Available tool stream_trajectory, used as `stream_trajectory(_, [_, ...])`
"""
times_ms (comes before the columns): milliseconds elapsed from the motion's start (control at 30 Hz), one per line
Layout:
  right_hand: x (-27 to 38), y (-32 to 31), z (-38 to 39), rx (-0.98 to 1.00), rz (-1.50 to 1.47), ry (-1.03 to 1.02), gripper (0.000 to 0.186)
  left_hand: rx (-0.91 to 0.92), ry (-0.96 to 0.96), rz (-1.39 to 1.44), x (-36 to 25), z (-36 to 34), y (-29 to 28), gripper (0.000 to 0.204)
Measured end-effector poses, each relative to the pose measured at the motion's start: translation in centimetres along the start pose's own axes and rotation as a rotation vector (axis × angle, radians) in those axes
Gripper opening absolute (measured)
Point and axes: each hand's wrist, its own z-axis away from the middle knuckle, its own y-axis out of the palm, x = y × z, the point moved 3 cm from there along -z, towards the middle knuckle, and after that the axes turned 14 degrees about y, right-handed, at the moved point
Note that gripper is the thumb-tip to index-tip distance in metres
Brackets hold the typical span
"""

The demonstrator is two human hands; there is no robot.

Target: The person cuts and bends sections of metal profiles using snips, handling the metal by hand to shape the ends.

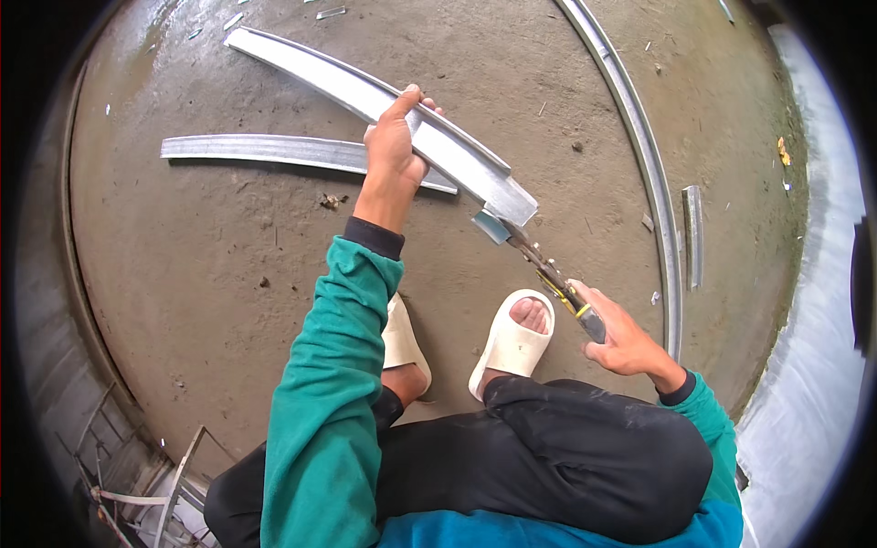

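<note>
My left hand (396,142) is wrapped round the middle of a silvery metal channel (320,80), which slants from the upper left down toward the centre. In my right hand (621,329) are tin snips (557,279) with dark handles and yellow trim. Their jaws meet the channel's near right end, where a small flap of metal (491,226) is bent away from the edge. Whether the blades are fully closed cannot be made out. Beneath the held piece, a second metal channel (265,151) lies on the concrete, partly covered by my left hand and the upper channel.
A long metal channel (644,155) runs along the floor to my right, with a short offcut (694,237) beside it. Small metal scraps (331,13) lie at the far edge. My feet in cream slides (516,352) stand close below the snips. A metal frame (178,475) is at lower left.
</note>
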Motion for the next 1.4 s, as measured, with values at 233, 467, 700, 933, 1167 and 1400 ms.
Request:
stream_trajectory(233, [1.4,-0.5,-0.4,0.015,0.053,0.074,0.08,-0.049,0.042,-0.024,0.5,0.3,-0.3,0.013])
stream_trajectory(467, [1.8,-0.1,-0.8,0.073,-0.012,0.145,0.072,-0.078,0.082,-0.019,1.2,0.5,-0.5,0.013])
stream_trajectory(700, [2.2,-0.2,-1.4,0.084,-0.027,0.269,0.05,-0.068,0.08,-0.047,1.9,0.6,-0.4,0.012])
stream_trajectory(933, [0.7,0.3,-1.7,0.092,-0.073,0.263,0.043,-0.074,0.105,-0.019,2.8,0.3,-0.6,0.014])
stream_trajectory(1167, [0.6,0.4,-1.8,0.044,-0.136,0.17,0.038,-0.068,0.083,0.003,3.6,-0.2,-0.8,0.015])
stream_trajectory(1400, [-0.8,0.7,-2.8,0.084,-0.07,0.276,0.031,-0.048,0.096,-0.075,5.0,-0.7,-1.3,0.01])
